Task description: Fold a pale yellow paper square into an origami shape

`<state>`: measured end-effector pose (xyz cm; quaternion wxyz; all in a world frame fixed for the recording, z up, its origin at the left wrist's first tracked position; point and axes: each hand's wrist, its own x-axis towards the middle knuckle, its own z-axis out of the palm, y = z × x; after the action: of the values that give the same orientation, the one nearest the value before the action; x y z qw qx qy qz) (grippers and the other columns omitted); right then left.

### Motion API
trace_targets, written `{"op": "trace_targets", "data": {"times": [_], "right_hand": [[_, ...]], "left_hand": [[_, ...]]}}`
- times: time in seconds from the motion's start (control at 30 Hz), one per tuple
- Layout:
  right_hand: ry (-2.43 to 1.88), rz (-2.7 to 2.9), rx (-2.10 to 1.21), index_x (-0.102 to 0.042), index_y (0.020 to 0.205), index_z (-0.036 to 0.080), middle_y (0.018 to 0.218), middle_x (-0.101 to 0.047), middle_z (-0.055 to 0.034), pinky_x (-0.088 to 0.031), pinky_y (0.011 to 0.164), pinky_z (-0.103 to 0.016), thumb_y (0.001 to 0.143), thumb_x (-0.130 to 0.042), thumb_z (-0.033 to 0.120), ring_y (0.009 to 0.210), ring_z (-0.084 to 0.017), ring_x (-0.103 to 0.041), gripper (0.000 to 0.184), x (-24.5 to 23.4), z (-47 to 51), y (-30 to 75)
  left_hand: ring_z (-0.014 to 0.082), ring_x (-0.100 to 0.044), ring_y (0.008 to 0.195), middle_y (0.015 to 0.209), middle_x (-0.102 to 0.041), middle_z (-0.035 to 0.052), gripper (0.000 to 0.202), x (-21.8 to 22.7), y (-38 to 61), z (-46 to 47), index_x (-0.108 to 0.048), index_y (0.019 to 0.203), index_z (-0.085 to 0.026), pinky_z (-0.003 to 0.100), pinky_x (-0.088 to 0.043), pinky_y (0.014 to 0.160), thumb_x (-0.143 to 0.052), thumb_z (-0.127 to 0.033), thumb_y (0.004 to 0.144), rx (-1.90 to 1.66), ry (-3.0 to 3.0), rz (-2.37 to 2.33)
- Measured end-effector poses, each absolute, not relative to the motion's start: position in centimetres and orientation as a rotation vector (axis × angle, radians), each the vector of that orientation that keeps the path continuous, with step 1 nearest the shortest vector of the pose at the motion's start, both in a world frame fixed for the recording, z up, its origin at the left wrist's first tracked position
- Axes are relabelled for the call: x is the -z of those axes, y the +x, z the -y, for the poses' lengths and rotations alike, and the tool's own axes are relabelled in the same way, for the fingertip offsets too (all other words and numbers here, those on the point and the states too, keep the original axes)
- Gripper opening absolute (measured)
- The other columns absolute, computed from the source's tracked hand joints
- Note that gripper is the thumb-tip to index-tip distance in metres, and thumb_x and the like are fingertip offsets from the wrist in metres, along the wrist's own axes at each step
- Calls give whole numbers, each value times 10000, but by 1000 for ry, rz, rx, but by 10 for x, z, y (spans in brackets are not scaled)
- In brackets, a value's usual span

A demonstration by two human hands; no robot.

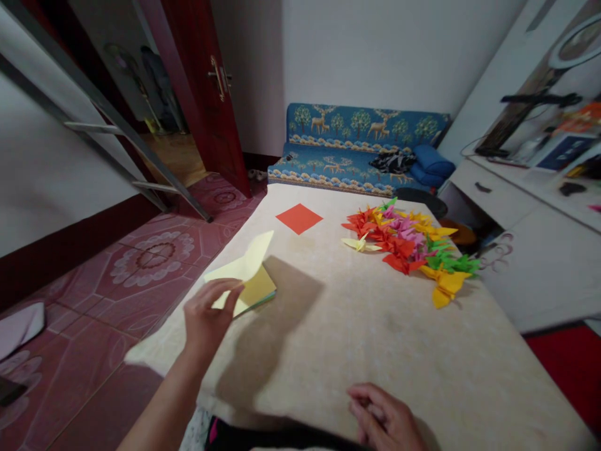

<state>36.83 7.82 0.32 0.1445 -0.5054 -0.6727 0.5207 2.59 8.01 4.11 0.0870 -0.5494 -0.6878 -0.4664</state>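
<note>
My left hand [206, 319] pinches a pale yellow paper sheet [246, 263] and lifts it off a small stack of coloured paper [256, 294] near the table's left edge. My right hand [382, 416] rests on the beige table [338, 338] at its near edge, fingers loosely curled, nothing visible in it. A red paper square [299, 218] lies flat at the far middle of the table. A pile of folded paper cranes [410, 244] in red, orange, yellow, pink and green lies at the far right.
A blue patterned sofa [357, 147] stands beyond the table's far end. A white cabinet [530, 219] with clutter is on the right. A metal ladder [117, 131] leans by the dark red door [201, 88] on the left, over red floor tiles.
</note>
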Motion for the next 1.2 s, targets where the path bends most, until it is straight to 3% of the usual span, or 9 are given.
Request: {"op": "trace_targets", "data": {"times": [0.13,0.27,0.37,0.5,0.57,0.7,0.83,1.0,1.2], "right_hand": [[-1333,1845,-872,-390,1307,257,1330,-413,-112,-539,633,-262,765,-487,158,793,-152,-617,560,-10,-86,363],[-1257,2104,-620,-381,1326,330,1452,-233,-56,-540,747,-338,696,-456,25,968,-202,-589,703,-14,-97,354],[-1227,2168,-564,-531,1186,264,1325,-428,-64,-485,883,-371,674,-403,-27,1114,-225,-516,603,-8,-107,356],[-1190,2137,-675,-629,809,193,974,-604,-75,-505,803,-307,796,-419,52,924,-185,-593,253,-2,-118,369],[-1208,2117,-699,-622,886,202,1044,-588,-79,-497,826,-319,787,-463,71,963,-193,-579,229,-1,-119,373],[-1222,2151,-696,-521,1188,253,1333,-414,-73,-458,907,-366,681,-494,2,1115,-217,-504,567,-1,-118,368],[-1070,2146,-769,-649,938,216,1123,-571,-64,-476,835,-303,712,-408,-34,994,-177,-570,415,1,-121,359],[-999,1979,-993,-653,860,202,1010,-622,-62,-470,808,-273,790,-466,43,958,-168,-585,256,1,-131,376],[-1046,1917,-1084,-648,832,208,995,-629,-63,-462,796,-262,797,-524,98,934,-169,-588,170,6,-121,393]], "left_hand": [[130,-615,709,777,-667,39,143,-43,110,-103,-652,809,-200,230,-485,652,-511,-195,834,1161,-2304,1750],[125,-565,588,632,-604,34,193,-25,169,-113,-623,723,-190,221,-426,540,-476,-193,848,956,-2526,1617],[117,-522,525,591,-573,20,185,-15,184,-113,-607,688,-189,222,-383,497,-507,-223,840,910,-2604,1601],[128,-544,589,633,-590,26,177,-8,177,-106,-608,699,-187,231,-396,543,-531,-265,838,954,-2769,1514],[130,-555,618,657,-603,34,167,-5,171,-103,-622,729,-182,230,-402,562,-515,-233,847,1004,-2820,1526],[127,-558,628,696,-616,50,163,-5,168,-102,-635,789,-172,232,-410,579,-494,-213,860,1159,-2790,1634],[143,-572,698,780,-641,56,152,-13,175,-102,-628,949,-195,251,-429,625,-531,-244,843,1247,-2869,1539],[241,-530,1012,1139,-582,118,548,-18,153,-99,-508,1221,-224,391,-423,856,-659,-399,725,1143,-2956,1484],[211,-507,1097,1102,-635,65,315,2,121,-89,-592,1104,-244,377,-408,907,-488,-120,834,1015,-3030,1508]]}}
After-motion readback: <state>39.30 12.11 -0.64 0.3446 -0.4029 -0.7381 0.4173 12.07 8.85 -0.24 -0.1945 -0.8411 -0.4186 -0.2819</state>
